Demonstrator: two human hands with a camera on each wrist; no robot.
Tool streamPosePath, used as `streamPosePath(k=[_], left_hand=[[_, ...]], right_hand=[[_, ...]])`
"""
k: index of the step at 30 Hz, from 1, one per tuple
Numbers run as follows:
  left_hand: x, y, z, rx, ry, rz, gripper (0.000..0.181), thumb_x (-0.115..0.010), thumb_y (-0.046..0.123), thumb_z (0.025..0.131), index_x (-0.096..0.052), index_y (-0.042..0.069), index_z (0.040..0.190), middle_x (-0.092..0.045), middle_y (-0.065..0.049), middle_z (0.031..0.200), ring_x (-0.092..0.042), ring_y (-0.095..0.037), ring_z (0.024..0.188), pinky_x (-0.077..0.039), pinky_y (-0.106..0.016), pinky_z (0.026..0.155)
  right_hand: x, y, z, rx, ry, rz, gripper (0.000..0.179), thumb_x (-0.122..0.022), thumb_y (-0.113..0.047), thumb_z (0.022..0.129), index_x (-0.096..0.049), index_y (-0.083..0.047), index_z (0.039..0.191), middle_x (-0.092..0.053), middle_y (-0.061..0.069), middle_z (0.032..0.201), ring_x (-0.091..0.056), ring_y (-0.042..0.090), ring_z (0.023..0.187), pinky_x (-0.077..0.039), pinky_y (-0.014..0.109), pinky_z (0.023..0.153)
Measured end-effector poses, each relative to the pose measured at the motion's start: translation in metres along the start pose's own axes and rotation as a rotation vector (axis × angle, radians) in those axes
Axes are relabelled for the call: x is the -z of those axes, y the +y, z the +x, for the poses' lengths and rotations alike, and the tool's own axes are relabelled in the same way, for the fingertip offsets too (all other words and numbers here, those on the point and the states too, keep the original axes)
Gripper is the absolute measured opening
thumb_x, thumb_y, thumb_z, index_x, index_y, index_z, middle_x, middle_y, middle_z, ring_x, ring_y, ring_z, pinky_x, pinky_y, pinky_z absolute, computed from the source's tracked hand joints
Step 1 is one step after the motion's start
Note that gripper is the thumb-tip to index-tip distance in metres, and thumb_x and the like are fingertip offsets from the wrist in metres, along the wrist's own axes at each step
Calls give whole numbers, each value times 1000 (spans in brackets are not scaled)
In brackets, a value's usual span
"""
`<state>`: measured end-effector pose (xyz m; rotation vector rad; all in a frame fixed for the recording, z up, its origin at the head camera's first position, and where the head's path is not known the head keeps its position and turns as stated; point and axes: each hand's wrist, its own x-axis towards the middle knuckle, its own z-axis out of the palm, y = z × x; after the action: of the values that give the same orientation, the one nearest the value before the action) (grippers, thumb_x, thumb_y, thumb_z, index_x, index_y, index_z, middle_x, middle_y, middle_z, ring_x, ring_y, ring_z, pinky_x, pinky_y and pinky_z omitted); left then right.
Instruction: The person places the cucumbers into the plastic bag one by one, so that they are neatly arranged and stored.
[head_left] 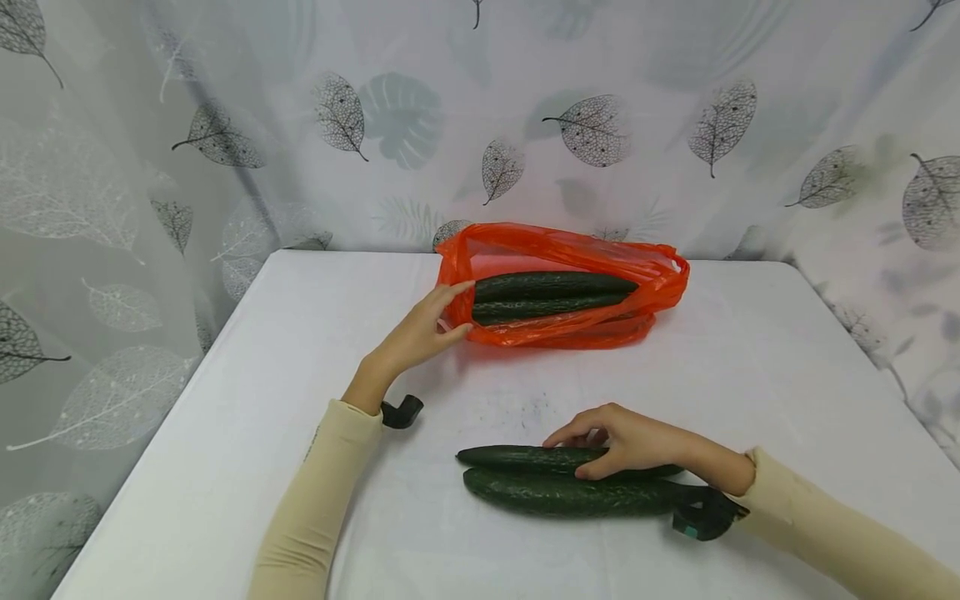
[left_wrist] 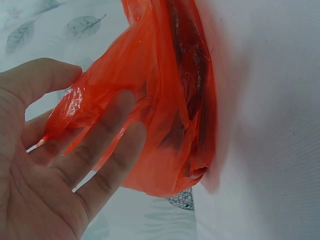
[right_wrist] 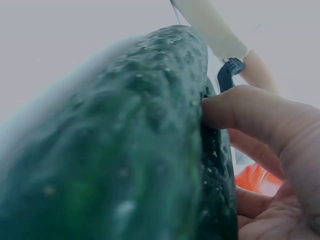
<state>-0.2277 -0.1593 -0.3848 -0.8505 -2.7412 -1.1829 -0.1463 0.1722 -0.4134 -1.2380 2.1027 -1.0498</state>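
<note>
Two dark green cucumbers lie side by side on the white table. My right hand [head_left: 633, 440] grips the farther cucumber [head_left: 506, 457], with the thumb tip in the groove against the nearer cucumber [head_left: 558, 493] and the fingers over the far side. Toward the back, a thin red plastic bag [head_left: 577, 335] lies on its side, its mouth gaping toward me. Inside it are two more cucumbers [head_left: 555, 286]. At the bag's left end, my left hand [head_left: 420, 335] touches the film; the left wrist view shows its fingers [left_wrist: 107, 175] fairly straight and spread, the thumb apart from them.
The white table [head_left: 750, 375] ends at a leaf-patterned curtain [head_left: 420, 50] behind and along both sides. A black wrist device [head_left: 402, 412] sits at the left cuff, and another wrist device [head_left: 705, 512] at the right overlaps the nearer cucumber's end.
</note>
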Motion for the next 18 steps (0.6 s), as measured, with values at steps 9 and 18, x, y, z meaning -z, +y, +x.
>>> streamPosePath(k=[9, 18], left_hand=[[1, -1, 0, -6, 15, 13, 63, -66, 15, 93, -37, 8, 149, -48, -12, 132, -56, -21, 82, -54, -36, 83], [1, 0, 0, -1, 25, 14, 62, -64, 15, 94, -37, 9, 149, -50, -11, 127, -55, -22, 87, -54, -35, 81]], right_hand=[[2, 2, -3, -14, 29, 27, 40, -75, -17, 85, -67, -13, 125, -69, 1, 116, -62, 12, 100, -53, 32, 84], [17, -3, -3, 40, 43, -34, 39, -76, -15, 85, -68, -14, 123, -69, -1, 110, -56, 11, 88, -52, 30, 76]])
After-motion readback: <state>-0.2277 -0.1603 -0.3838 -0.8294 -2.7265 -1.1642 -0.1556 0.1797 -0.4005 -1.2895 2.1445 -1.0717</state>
